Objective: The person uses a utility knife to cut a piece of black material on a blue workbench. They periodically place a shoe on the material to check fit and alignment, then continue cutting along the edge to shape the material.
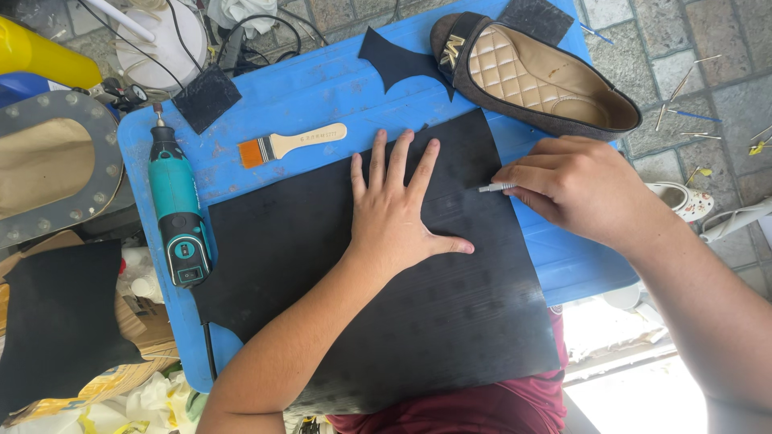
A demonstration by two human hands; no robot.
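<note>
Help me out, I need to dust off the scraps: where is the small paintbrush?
In the head view the paintbrush lies upper left on the blue board, between the teal rotary tool and the black sheet.

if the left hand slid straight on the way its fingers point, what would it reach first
Probably the loose black cut-out rubber piece just past the big black rubber sheet's top edge. The left hand lies flat on that sheet, fingers pointing up-frame; the brown flat shoe sits further right.

I see through one head camera only, looking steeply down and close onto the blue tabletop, both forearms entering from the frame's lower edge.
</note>
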